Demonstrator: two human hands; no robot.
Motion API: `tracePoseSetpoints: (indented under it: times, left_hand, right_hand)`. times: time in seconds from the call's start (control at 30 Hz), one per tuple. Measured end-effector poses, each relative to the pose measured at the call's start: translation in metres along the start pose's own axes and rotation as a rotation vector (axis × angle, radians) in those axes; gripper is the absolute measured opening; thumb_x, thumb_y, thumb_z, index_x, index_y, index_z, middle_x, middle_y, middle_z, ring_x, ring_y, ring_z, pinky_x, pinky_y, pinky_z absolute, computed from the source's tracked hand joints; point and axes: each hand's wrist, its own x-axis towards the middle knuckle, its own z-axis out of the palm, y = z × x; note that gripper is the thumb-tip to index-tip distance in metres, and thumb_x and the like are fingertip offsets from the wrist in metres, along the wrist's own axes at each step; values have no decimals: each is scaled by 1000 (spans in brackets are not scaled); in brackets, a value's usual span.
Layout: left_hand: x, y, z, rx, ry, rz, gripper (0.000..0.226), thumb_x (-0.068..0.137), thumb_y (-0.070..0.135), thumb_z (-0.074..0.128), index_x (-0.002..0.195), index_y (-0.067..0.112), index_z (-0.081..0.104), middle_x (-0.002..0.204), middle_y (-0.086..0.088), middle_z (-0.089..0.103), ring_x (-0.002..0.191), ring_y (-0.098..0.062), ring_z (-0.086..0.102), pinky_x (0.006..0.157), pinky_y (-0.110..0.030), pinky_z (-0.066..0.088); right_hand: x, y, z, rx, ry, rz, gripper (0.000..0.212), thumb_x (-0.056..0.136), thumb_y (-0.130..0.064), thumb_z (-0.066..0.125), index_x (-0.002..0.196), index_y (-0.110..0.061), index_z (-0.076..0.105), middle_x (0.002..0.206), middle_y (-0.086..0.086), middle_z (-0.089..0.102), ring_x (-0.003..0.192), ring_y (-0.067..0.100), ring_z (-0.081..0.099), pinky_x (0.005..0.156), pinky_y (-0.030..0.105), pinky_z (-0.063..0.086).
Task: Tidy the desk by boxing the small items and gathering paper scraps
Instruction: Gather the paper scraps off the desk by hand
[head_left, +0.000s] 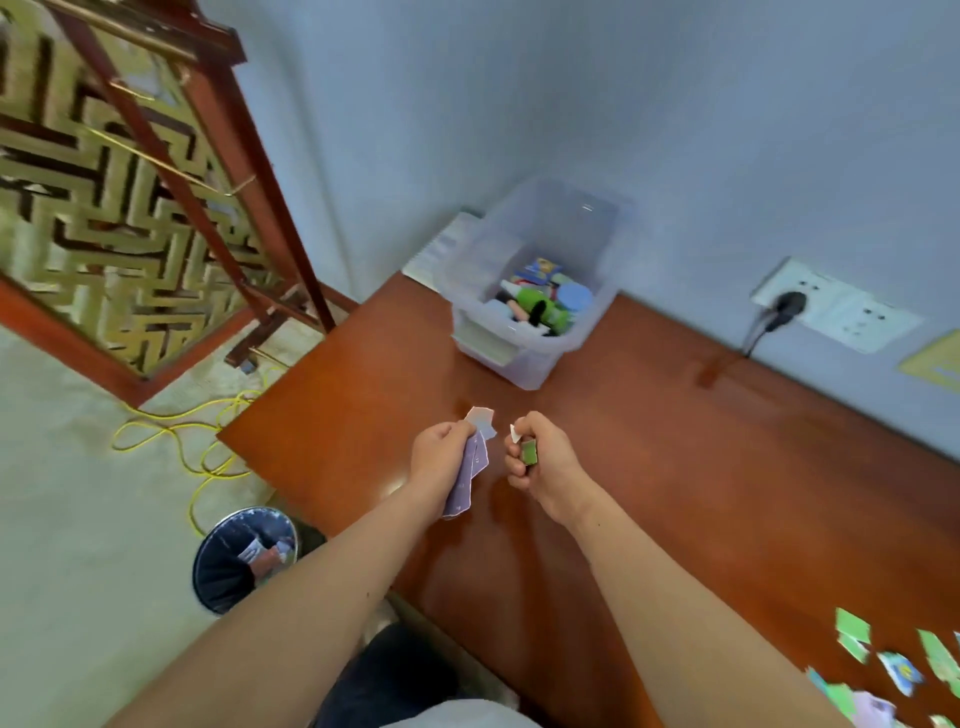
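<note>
Scrap-gathering seems to be the step in hand. The left hand (441, 457) is pinching a fan of purple paper scraps (465, 491) above the desk (675, 441), and the right hand (540, 462) is clenching a green scrap (529, 452) (a white sliver is poking out too). They are looking stiff, like card. Next is probably dropping them in the bin (218, 571), then reaching for the loose scraps (893, 670) at the desk's near right.

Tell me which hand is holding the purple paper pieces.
The left hand: it grips a fan of purple paper pieces. The right hand holds a small green piece and a white scrap instead.
</note>
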Motion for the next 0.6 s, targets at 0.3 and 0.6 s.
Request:
tracePoseSetpoints:
  times: [0.3, 0.6]
  left_hand:
    - [49, 50, -156, 34, 261, 103, 19, 94, 24, 56, 75, 24, 56, 79, 3, 58, 67, -7, 53, 67, -20, 43]
    - [61, 31, -297, -326, 555, -18, 35, 86, 14, 55, 51, 12, 54, 42, 4, 46, 42, -10, 47, 45, -15, 38]
  right_hand:
    - [57, 20, 170, -199, -198, 72, 20, 83, -10, 40, 65, -18, 35, 58, 2, 36, 44, 14, 27, 45, 22, 17]
    - [96, 87, 312, -452, -386, 271, 19, 79, -7, 42, 62, -15, 38, 56, 2, 37, 43, 15, 26, 39, 19, 20]
